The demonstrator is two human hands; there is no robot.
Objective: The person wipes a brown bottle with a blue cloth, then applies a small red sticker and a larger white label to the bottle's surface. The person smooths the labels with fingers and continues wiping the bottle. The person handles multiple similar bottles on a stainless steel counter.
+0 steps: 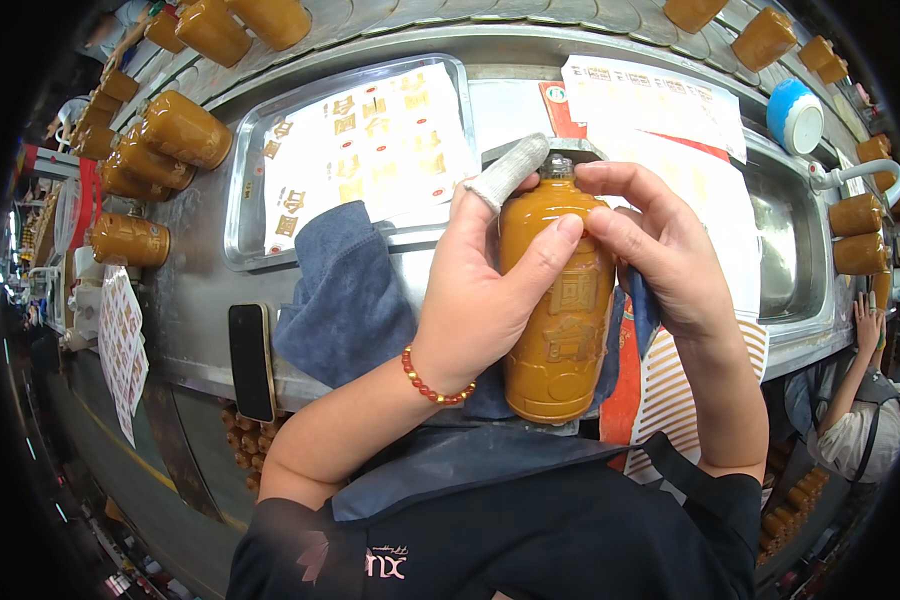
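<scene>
A glossy amber-brown bottle [554, 375] with raised characters on its front lies before me, its clear neck [558, 166] pointing away. My left hand [475, 290] is closed around its left side, thumb laid across the front. A pale fabric finger cot [510, 175] covers one finger of that hand. Thumb and forefinger of my right hand [675, 255] press on the bottle's shoulder near the neck; its other fingers curl at the right side, partly hidden. Blue cloth shows beneath the bottle. A folded blue-grey cloth [340, 285] rests left of my left wrist.
A metal tray [238, 215] holds sheets of gold labels [375, 140]. Left of my forearm lies a phone [251, 360]. More brown bottles [185, 130] stand at far left. On the right are a sink [790, 310], a faucet [860, 175] and another person's hand [869, 322].
</scene>
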